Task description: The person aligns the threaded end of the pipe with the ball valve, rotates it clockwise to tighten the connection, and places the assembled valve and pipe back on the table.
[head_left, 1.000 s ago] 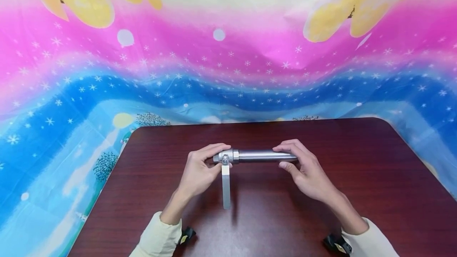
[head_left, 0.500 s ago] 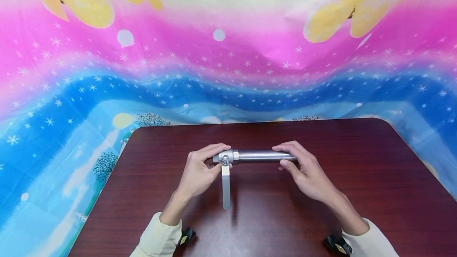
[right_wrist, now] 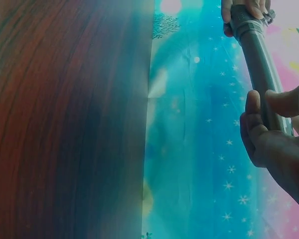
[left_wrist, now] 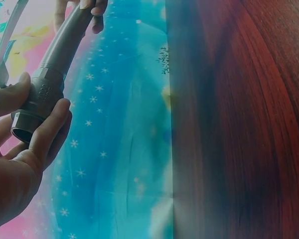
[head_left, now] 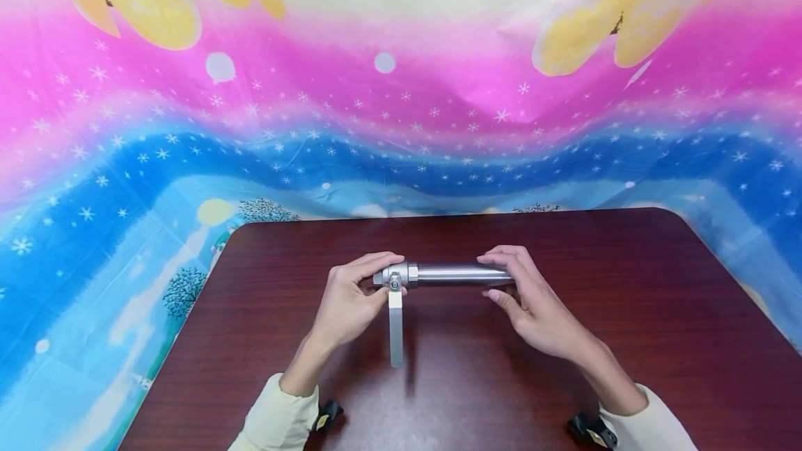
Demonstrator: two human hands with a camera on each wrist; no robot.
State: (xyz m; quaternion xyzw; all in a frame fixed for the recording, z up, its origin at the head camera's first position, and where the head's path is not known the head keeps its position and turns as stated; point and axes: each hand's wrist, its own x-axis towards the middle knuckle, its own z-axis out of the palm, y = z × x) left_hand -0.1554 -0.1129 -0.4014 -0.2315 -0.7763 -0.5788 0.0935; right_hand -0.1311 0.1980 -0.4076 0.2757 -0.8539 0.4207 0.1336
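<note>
Snowflake-printed backdrop behind a dark wood-grain table: valve and tube supported at both ends

Valve and tube lie in one line across the middle of the head view, meeting at a hex collar; the valve forms the left end, the tube the right. Both appear raised above the table — the offset shadow beside the lever suggests as much — but the height cannot be judged.

The left hand grips the valve body, thumb on the near side and fingers on the far side, closed to the body's thickness. This placing leaves the valve's hollow mouth uncovered, as the left wrist view shows, and keeps the lever free; it points toward the person, square to the tube. Such a hold probably steadies the bulkier end.

The right hand curls around the tube near its outer end. In the right wrist view, thumb and fingers lie to either side, parted by roughly the tube's thickness; how firmly they press cannot be told. Held this far from the collar, the smooth tube is presumably easier to keep level and in line.

Pale sleeves end behind the wrists, leaving both hands unobstructed.
</note>
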